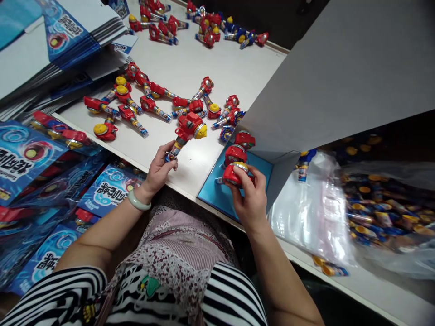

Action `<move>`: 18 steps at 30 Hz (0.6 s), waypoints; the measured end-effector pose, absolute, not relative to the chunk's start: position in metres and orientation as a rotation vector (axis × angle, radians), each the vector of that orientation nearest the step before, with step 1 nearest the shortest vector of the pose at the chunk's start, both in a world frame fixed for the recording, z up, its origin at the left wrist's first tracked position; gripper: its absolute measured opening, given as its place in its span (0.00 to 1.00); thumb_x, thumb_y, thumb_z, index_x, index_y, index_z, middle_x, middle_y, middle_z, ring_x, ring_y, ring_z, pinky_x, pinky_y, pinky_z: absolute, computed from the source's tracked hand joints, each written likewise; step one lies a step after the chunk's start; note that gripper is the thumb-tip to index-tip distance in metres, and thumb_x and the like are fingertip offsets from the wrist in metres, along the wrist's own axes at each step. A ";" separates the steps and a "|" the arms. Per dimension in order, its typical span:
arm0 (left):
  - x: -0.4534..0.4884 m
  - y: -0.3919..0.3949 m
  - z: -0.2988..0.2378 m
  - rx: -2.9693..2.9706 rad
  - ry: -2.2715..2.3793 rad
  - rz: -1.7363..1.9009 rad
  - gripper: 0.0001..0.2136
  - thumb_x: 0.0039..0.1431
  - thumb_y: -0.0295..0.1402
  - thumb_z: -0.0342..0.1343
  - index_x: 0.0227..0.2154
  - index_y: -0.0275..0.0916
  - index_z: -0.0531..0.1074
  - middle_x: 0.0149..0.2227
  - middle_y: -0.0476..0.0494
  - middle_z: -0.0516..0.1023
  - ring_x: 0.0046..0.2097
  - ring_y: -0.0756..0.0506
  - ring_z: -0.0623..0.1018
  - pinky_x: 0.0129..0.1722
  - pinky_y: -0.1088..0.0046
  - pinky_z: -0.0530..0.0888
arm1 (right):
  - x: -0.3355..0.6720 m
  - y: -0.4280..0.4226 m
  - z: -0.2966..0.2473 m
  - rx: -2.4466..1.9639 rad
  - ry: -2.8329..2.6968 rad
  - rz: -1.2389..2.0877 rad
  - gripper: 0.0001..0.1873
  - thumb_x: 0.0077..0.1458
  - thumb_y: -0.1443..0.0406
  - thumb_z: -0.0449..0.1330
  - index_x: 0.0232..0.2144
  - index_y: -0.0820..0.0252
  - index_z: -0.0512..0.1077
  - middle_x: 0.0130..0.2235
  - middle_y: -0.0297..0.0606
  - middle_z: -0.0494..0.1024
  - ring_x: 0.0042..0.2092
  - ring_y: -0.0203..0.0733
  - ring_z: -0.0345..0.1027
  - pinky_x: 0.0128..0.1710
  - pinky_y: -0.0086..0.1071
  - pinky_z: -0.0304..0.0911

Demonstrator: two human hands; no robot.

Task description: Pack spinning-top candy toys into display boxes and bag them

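My left hand [159, 170] grips the striped handle of a red toy launcher with a yellow cap [188, 128], held just above the white table [190, 68]. My right hand [249, 197] is closed on another red toy launcher [234, 174], setting it inside an open blue display box [214, 194] at the table's front edge. Two more red launchers [238, 147] stand in a row in that box, just beyond the one I hold. The box's large grey lid [340, 72] stands open to the right.
Several loose red and blue launchers [152, 97] lie scattered across the table, more at the far edge [207, 27]. Stacks of blue printed packages [30, 154] fill the left. A clear plastic bag of toys [374, 208] sits at the right.
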State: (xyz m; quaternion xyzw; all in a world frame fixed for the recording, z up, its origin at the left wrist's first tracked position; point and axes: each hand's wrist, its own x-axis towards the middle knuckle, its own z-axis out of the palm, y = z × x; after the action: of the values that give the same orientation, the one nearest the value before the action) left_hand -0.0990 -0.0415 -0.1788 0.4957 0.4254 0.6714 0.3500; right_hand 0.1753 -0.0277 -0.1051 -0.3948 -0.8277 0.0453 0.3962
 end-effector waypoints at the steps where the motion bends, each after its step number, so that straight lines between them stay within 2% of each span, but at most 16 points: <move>1: -0.098 -0.042 -0.179 1.302 1.119 1.726 0.25 0.60 0.30 0.56 0.60 0.53 0.66 0.54 0.43 0.68 0.34 0.52 0.70 0.31 0.76 0.74 | 0.175 -0.027 -0.110 -1.013 -2.094 0.130 0.27 0.62 0.65 0.61 0.61 0.44 0.64 0.56 0.45 0.66 0.57 0.47 0.68 0.52 0.40 0.72; 6: -0.092 -0.048 -0.170 1.496 1.252 1.648 0.26 0.62 0.33 0.52 0.63 0.56 0.60 0.52 0.42 0.67 0.34 0.49 0.70 0.31 0.71 0.75 | 0.171 -0.021 -0.126 -1.148 -2.134 0.357 0.21 0.64 0.62 0.56 0.59 0.49 0.67 0.57 0.47 0.65 0.56 0.49 0.69 0.54 0.45 0.71; 9: -0.078 -0.055 -0.155 1.837 1.365 1.612 0.30 0.62 0.29 0.51 0.66 0.53 0.57 0.49 0.40 0.67 0.43 0.43 0.72 0.41 0.64 0.78 | 0.170 -0.029 -0.104 -1.177 -2.097 0.378 0.24 0.62 0.58 0.58 0.60 0.47 0.66 0.59 0.47 0.64 0.59 0.53 0.66 0.58 0.52 0.67; 11: -0.061 -0.061 -0.147 2.106 1.361 1.655 0.33 0.60 0.24 0.50 0.67 0.51 0.54 0.48 0.39 0.67 0.48 0.41 0.71 0.46 0.61 0.77 | 0.168 -0.040 -0.083 -1.097 -1.991 0.477 0.30 0.62 0.55 0.58 0.64 0.46 0.58 0.59 0.47 0.66 0.57 0.52 0.68 0.54 0.51 0.70; 14: -0.036 -0.068 -0.139 2.439 1.152 1.713 0.36 0.57 0.18 0.49 0.67 0.50 0.54 0.47 0.40 0.65 0.48 0.44 0.72 0.44 0.67 0.78 | 0.165 -0.053 -0.064 -1.013 -1.817 0.679 0.36 0.63 0.53 0.56 0.67 0.50 0.46 0.57 0.48 0.68 0.50 0.48 0.73 0.47 0.44 0.75; 18: -0.038 -0.066 -0.138 2.473 0.996 1.583 0.28 0.61 0.30 0.56 0.63 0.47 0.59 0.48 0.39 0.67 0.48 0.44 0.73 0.45 0.66 0.78 | 0.176 -0.059 -0.079 -1.096 -1.702 0.550 0.32 0.62 0.57 0.58 0.64 0.50 0.51 0.58 0.48 0.67 0.51 0.48 0.73 0.51 0.46 0.73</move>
State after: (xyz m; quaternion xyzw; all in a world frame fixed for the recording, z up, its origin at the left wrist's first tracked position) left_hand -0.0383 -0.0661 -0.1379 0.7974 0.3212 0.5104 0.0206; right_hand 0.1761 -0.0591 -0.0789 -0.4529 -0.7032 0.2272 0.4988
